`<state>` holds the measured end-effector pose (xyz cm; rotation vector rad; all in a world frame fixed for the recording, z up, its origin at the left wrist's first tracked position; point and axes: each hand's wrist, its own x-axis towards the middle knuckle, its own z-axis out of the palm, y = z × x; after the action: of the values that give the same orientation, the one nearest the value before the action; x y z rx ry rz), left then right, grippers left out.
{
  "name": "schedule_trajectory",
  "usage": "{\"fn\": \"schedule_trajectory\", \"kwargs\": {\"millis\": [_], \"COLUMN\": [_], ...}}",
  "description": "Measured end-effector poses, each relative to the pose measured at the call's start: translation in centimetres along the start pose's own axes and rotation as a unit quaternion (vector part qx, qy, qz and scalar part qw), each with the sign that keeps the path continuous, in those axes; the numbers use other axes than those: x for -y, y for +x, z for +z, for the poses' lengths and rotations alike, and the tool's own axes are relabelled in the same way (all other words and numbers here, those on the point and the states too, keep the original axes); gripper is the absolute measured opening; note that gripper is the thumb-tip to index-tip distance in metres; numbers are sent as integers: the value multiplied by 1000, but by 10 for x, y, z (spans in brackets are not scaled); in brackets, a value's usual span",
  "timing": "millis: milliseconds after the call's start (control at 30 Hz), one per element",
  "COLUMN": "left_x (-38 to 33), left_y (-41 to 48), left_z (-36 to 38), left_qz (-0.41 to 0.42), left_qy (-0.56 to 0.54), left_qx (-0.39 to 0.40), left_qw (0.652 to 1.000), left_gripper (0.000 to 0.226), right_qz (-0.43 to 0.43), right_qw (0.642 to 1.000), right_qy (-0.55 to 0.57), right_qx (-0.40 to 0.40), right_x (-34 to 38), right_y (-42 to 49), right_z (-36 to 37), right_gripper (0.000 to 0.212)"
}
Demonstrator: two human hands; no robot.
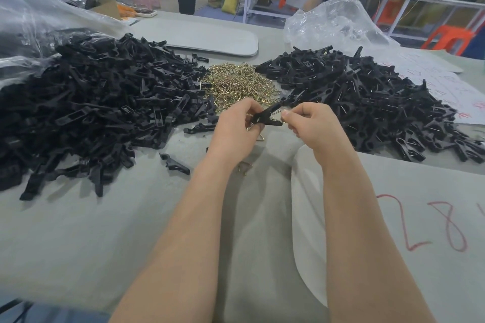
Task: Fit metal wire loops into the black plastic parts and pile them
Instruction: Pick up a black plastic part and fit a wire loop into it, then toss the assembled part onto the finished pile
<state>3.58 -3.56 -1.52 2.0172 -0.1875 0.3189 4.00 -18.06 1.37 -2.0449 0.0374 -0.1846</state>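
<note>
My left hand grips a black plastic part held tilted above the table. My right hand pinches a thin metal wire loop at the part's right end. Behind the hands lies a heap of brass-coloured wire loops. A large pile of bare black parts spreads to the left. Another pile of black parts with wire showing in them lies to the right. A few more loops seem tucked under my left fingers.
Loose black parts and stray loops lie on the grey table. Clear plastic bags sit behind both piles. A grey sheet with red writing covers the right. Two people stand at the back.
</note>
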Motion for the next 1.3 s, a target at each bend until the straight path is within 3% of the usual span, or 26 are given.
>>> {"fn": "schedule_trajectory", "kwargs": {"millis": [300, 467, 600, 700, 767, 867, 1167, 1233, 1300], "left_x": [-4, -6, -15, -21, -23, -23, -27, -27, -25], "left_y": [-2, -3, -6, -7, -8, -9, -9, -8, -7], "left_z": [0, -5, -11, -16, -17, -17, -16, -17, -17], "left_qz": [11, 13, 4, 19, 37, 53, 46, 54, 47], "left_qy": [2, 8, -72, -99, -83, -56, -94, -104, -100], "left_qx": [7, 36, 69, 83, 86, 79, 77, 75, 54], "left_qw": [1000, 999, 995, 991, 992, 994, 992, 990, 992], "left_gripper": [31, 21, 19, 19, 18, 16, 20, 19, 18], "right_qz": [-5, 40, 139, 194, 188, 168, 163, 155, 158], "right_qw": [1000, 993, 935, 889, 875, 879, 900, 900, 904], "right_qy": [0, 97, 288, 326, 337, 350, 333, 339, 324], "right_qx": [11, 60, 155, 255, 291, 278, 229, 226, 229], "right_x": [0, -1, -3, -8, -5, -2, 3, 1, 1], "right_y": [1, -1, -2, -5, -7, -6, -7, -6, -6], "right_z": [2, 0, -10, -7, -3, 1, 11, 12, 10], "right_gripper": [23, 23, 16, 62, 60, 44, 38, 39, 53]}}
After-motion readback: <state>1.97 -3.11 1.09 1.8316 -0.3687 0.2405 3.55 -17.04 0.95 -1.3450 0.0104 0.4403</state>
